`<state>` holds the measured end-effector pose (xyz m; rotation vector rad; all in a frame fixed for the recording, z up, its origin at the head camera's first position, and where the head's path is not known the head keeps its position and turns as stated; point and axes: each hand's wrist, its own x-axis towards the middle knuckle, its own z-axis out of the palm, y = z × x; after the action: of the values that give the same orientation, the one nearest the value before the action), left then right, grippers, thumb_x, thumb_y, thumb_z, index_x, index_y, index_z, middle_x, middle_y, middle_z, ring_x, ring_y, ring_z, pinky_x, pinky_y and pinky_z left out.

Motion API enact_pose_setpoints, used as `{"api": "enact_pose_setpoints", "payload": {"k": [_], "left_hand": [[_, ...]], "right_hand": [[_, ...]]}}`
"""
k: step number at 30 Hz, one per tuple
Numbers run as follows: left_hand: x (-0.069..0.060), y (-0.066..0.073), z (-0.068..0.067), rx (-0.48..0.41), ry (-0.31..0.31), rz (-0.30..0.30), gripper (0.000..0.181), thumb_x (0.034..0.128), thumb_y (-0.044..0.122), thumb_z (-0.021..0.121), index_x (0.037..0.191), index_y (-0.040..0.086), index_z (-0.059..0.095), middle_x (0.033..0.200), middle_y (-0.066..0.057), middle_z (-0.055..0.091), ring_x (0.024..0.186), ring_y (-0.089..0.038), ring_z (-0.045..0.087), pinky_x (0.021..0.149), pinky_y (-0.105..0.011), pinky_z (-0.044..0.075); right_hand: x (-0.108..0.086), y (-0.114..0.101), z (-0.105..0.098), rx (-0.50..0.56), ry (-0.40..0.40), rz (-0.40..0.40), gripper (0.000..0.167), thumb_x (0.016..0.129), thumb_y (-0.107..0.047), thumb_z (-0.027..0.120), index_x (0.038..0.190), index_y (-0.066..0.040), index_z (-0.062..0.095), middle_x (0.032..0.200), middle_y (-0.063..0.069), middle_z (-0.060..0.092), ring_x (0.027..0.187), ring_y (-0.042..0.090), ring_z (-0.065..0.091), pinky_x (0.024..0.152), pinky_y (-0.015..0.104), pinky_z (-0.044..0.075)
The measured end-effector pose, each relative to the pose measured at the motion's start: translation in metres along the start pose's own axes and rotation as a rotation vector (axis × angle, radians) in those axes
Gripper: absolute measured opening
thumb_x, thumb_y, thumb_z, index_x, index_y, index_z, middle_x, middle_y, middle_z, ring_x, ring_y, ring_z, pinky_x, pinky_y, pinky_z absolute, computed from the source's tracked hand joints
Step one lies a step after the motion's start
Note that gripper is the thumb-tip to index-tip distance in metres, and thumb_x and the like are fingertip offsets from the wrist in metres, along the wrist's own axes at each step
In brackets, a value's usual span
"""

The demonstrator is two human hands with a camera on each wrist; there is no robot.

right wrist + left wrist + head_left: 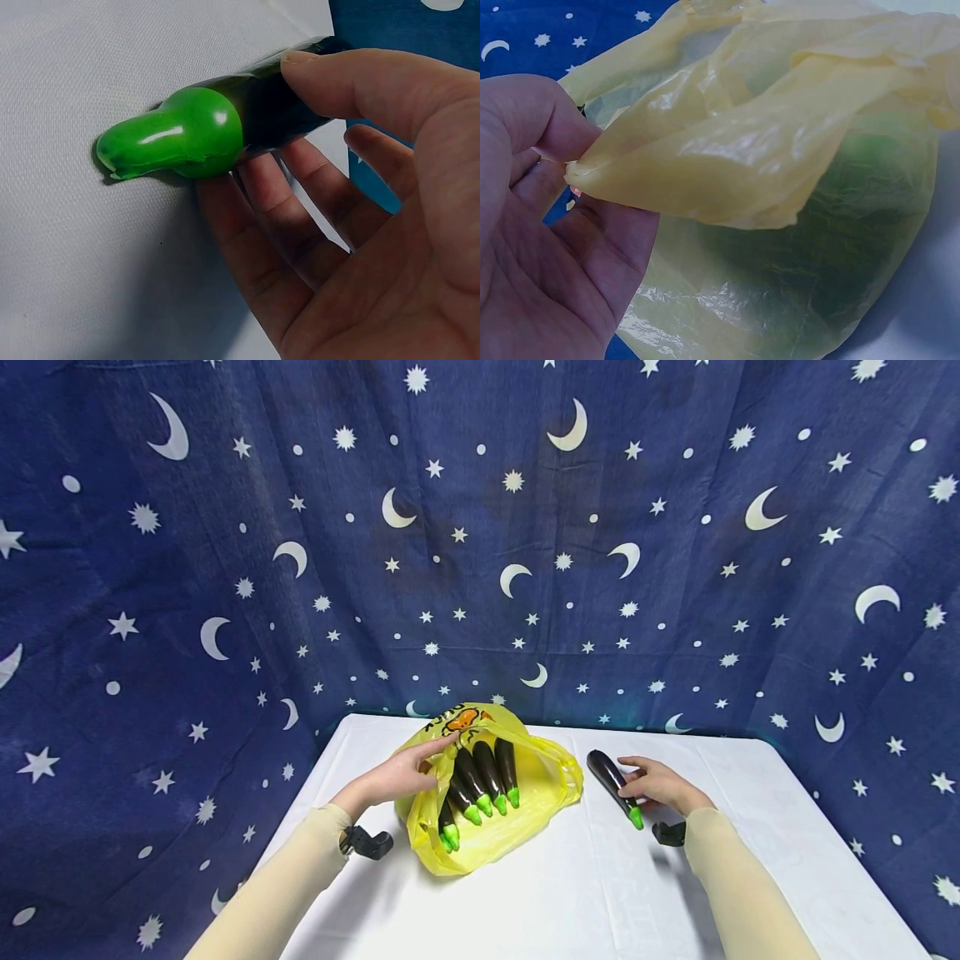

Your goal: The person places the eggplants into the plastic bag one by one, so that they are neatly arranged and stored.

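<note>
My left hand pinches the rim of a yellow plastic bag between thumb and fingers; the left wrist view has the thin film gathered at the fingertips. The bag lies with its mouth toward me, and several dark eggplants with green stem ends are inside. To the right of the bag, another eggplant is in the grip of my right hand. In the right wrist view the thumb lies on top of its dark body, fingers along the underside, its green cap over the cloth.
A white cloth covers the table. Behind and at both sides hangs a dark blue curtain patterned with moons and stars. Each wrist carries a small black camera, such as the left one.
</note>
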<state>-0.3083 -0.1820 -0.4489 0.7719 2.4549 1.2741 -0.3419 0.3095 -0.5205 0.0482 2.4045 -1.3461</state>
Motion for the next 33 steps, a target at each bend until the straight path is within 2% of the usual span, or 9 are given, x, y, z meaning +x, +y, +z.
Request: {"api": "enact_pose_setpoints", "payload": {"k": [6, 13, 33], "left_hand": [[-0.0006, 0.0013, -0.0005, 0.001, 0.0, -0.011, 0.085, 0.0877, 0.001, 0.062, 0.163, 0.023, 0.03, 0.165, -0.002, 0.031, 0.141, -0.03, 0.041, 0.11, -0.045, 0.04], [-0.0016, 0.0018, -0.0005, -0.004, -0.003, -0.014, 0.085, 0.0879, 0.002, 0.062, 0.163, 0.024, 0.03, 0.166, -0.002, 0.03, 0.141, -0.031, 0.041, 0.11, -0.046, 0.039], [-0.0012, 0.0029, -0.0004, 0.003, -0.003, -0.013, 0.084, 0.0884, 0.003, 0.062, 0.163, 0.024, 0.03, 0.166, -0.002, 0.03, 0.14, -0.032, 0.042, 0.11, -0.047, 0.039]], "right_hand": [[-0.002, -0.0005, 0.0011, 0.025, -0.018, -0.013, 0.086, 0.083, -0.006, 0.076, 0.157, 0.001, 0.033, 0.124, 0.021, 0.056, 0.099, 0.025, 0.064, 0.081, 0.043, 0.057], [-0.0034, -0.0013, 0.0009, -0.008, -0.026, -0.026, 0.09, 0.081, -0.006, 0.079, 0.158, -0.001, 0.032, 0.123, 0.019, 0.055, 0.099, 0.024, 0.062, 0.079, 0.043, 0.056], [-0.0053, -0.0072, 0.0031, -0.06, -0.061, -0.004, 0.096, 0.079, 0.0, 0.077, 0.161, -0.006, 0.027, 0.138, 0.03, 0.046, 0.096, 0.029, 0.061, 0.076, 0.043, 0.058]]}}
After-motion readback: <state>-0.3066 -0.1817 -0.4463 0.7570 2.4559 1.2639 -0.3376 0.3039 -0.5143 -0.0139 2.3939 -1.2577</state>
